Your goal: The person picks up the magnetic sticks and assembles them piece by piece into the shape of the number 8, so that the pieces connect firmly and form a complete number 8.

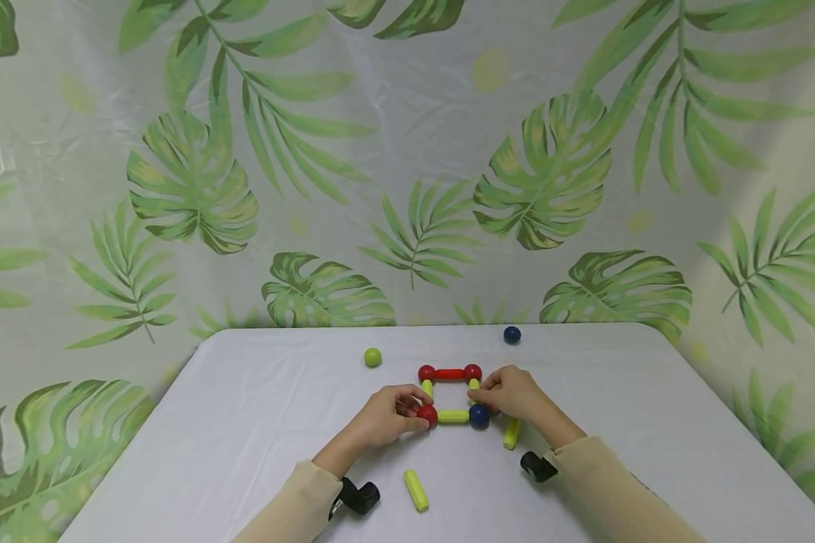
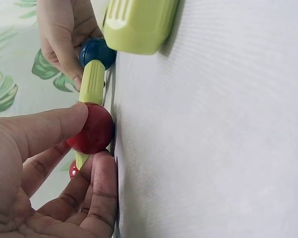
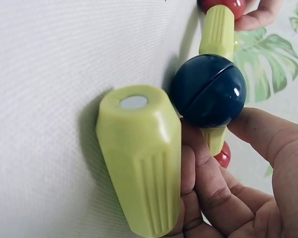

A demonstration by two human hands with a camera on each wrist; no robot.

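The left hand [image 1: 382,416] pinches a red ball [image 1: 427,415] between thumb and fingertips. The right hand [image 1: 518,393] curls its thumb and fingers round a blue ball [image 3: 208,90] where it meets a side rod [image 3: 215,141]. A yellow-green rod [image 1: 453,416] bridges both balls between the hands; one loose rod [image 1: 512,434] lies just below the right hand.

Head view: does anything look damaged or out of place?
Nothing looks damaged or spilled. One loose dark blue ball seems stray, lying near the far edge of the white table, apart from the multicoloured ball and rod square.
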